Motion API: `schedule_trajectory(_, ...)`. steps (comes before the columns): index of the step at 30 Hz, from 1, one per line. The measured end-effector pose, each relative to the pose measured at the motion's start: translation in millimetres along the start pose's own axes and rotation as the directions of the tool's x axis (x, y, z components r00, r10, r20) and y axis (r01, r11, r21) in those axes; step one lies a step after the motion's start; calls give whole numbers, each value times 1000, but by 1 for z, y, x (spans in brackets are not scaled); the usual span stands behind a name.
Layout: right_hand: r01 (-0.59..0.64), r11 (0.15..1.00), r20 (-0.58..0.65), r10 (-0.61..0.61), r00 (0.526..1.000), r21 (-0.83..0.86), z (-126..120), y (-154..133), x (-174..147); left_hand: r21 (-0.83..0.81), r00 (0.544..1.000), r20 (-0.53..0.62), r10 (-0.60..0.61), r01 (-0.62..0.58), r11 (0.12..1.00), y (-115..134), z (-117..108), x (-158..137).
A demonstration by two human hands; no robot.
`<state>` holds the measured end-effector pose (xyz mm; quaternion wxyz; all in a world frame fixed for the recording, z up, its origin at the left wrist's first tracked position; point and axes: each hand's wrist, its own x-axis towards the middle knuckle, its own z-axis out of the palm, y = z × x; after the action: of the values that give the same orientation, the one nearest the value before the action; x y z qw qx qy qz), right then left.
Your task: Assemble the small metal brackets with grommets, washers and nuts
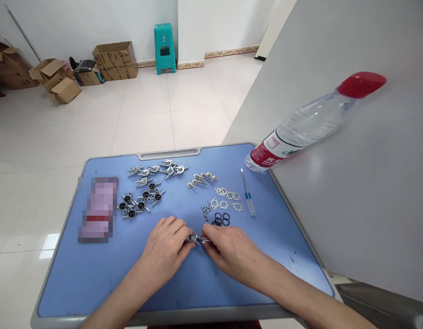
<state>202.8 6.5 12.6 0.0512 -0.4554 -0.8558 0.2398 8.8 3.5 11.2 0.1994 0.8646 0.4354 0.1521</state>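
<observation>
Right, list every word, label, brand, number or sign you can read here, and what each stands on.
"农" and, beneath it, "NONG": on the red label of the bottle; the rest curves away or is too small.
Large cardboard box: printing too blurred to read.
Pixelated flat object: nothing readable.
Held metal part: no text discernible.

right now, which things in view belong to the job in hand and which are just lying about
Probably the job:
metal fitting in left hand
plain fittings
black-disc fittings
disc-ended pins
flat plates
black rings
tiny screws
screwdriver

Probably lying about:
bottle
teal stool
cardboard boxes
blurred purple item
</observation>
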Motion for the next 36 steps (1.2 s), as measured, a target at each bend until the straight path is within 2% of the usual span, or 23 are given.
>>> schedule_trajectory(6, 2, 1000, -4, -1, 1000, 28, 1, 0, 0, 16, 1000, 1, 17, -17, 1000, -2, 0, 1)
schedule_trajectory(10, -31, 992, 9, 30, 1000, 123, -10, 6, -2, 6, 1000, -4, 25, -25, 1000, -2, 0, 0)
schedule_trajectory(12, -67, 982, -30, 73, 997, 174, -19, 12, -2, 3, 1000, -3, 24, -24, 1000, -2, 1, 0)
schedule_trajectory(16, -145, 970, -186, 181, 966, 194, -30, 27, 1, -4, 1000, 0, 28, -28, 1000, -2, 1, 0)
schedule_trajectory(24, -194, 975, -139, 208, 968, 108, -17, 25, 9, 3, 1000, 2, 19, -19, 1000, -2, 1, -1)
schedule_trajectory(30, -278, 960, -182, 271, 945, -16, -5, 18, 14, 7, 1000, 8, 13, -13, 1000, -2, 1, -1)
schedule_trajectory(33, -275, 962, -169, 269, 948, -11, -3, 21, 15, 13, 1000, 10, 17, -17, 1000, -2, 1, 0)
schedule_trajectory(36, -245, 967, -163, 253, 954, 69, -7, 22, 14, 12, 1000, 6, 20, -20, 1000, -2, 0, -1)
